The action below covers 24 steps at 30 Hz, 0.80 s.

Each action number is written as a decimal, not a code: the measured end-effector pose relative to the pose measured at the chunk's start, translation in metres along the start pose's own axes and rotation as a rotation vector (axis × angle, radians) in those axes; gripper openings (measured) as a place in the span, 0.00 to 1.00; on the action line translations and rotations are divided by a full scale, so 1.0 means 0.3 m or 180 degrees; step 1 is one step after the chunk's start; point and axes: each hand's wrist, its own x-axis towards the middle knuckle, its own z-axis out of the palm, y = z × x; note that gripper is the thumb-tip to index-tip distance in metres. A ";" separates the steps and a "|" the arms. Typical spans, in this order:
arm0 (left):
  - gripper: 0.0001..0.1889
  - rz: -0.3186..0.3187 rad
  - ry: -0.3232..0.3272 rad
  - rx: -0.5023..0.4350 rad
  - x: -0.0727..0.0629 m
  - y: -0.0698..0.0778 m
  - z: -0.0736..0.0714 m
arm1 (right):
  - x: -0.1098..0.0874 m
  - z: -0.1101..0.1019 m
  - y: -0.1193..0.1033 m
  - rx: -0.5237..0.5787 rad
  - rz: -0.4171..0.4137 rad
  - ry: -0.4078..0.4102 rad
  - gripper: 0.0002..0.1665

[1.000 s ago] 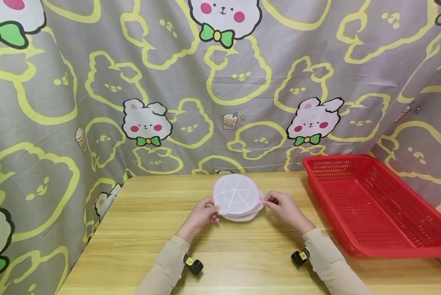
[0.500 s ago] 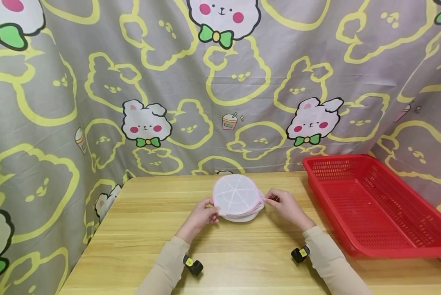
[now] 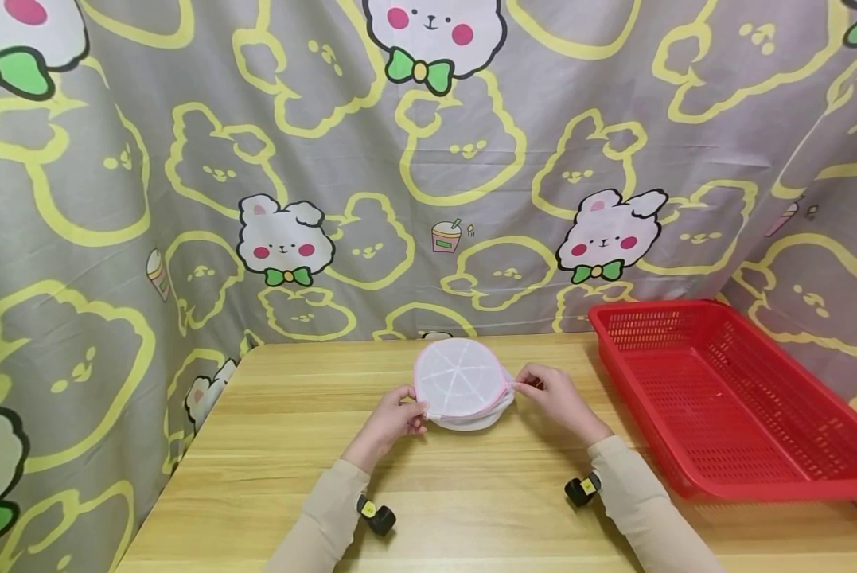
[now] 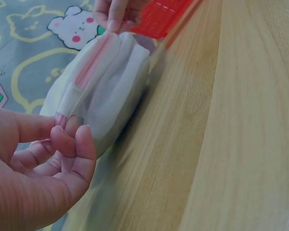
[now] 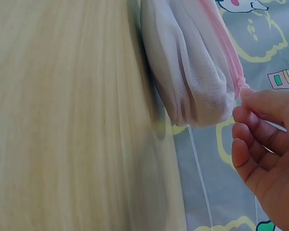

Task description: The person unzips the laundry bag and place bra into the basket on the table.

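Note:
A round white mesh laundry bag (image 3: pixel 459 377) with a pink zip (image 5: pixel 225 36) round its rim rests near the back of the wooden table in the head view. My left hand (image 3: pixel 394 417) pinches the rim at its near left, where a pink end (image 4: pixel 61 119) shows between thumb and finger in the left wrist view. On the opposite side my right hand (image 3: pixel 557 399) pinches the zip's edge between thumb and forefinger, drawing that corner out a little. The bag's soft underside (image 5: pixel 183 72) hangs in folds. Its inside is hidden, and the zip's slider cannot be made out.
A large red plastic basket (image 3: pixel 729 414) with perforated walls stands on the right of the wooden table (image 3: pixel 292 446). A grey curtain (image 3: pixel 371 159) with cartoon rabbits hangs behind the table and along both sides.
My right hand has risen very slightly, with the bag's right corner in its fingers. The left hand and the rest of the bag look almost the same.

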 end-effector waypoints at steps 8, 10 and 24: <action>0.04 0.0003 -0.0043 0.0000 0.001 0.000 -0.003 | 0.009 -0.003 0.001 -0.0035 0.0059 -0.0019 0.05; 0.03 0.0007 -0.0044 -0.0006 0.003 -0.002 -0.003 | 0.010 -0.003 0.003 -0.0036 0.0075 -0.0027 0.05; 0.04 0.0007 -0.0145 0.0002 0.005 -0.011 -0.008 | 0.027 -0.009 0.007 -0.0037 0.0126 -0.0048 0.04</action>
